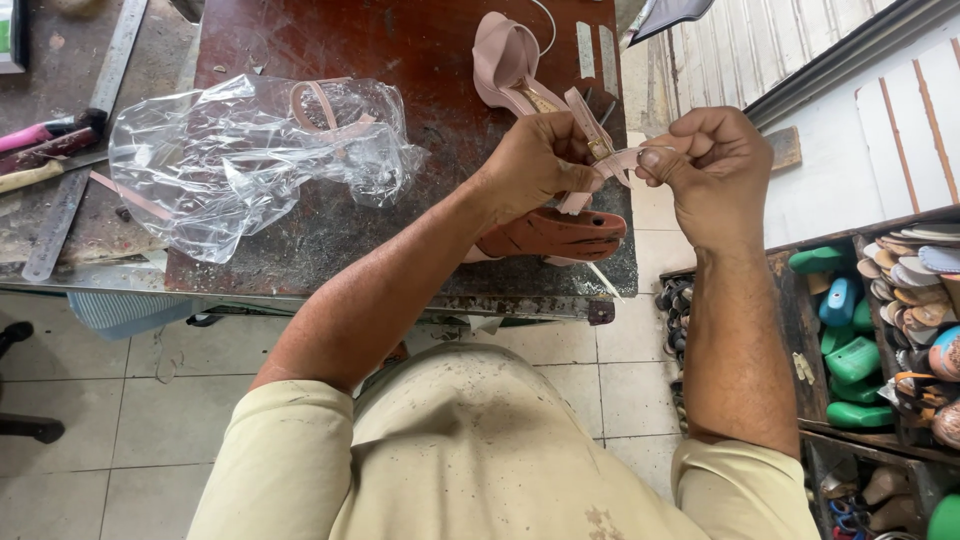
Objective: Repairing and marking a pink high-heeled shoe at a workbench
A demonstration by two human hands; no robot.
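My left hand (535,160) and my right hand (705,165) meet above the right end of the dark worktable (330,240). Both pinch a thin pale pink strap (612,160) with a small buckle, which belongs to a pink sandal (510,60) lying on the table behind my hands. Under my left hand lies a brown shoe last (560,235) at the table's front edge. A crumpled clear plastic bag (240,150) with another pink strap inside rests to the left.
Metal rulers (80,160) and pink-handled tools (40,140) lie at the far left. At the right, wooden shelves (800,330) hold green shoe lasts (850,360) and stacked soles (915,270). Tiled floor (120,420) is below.
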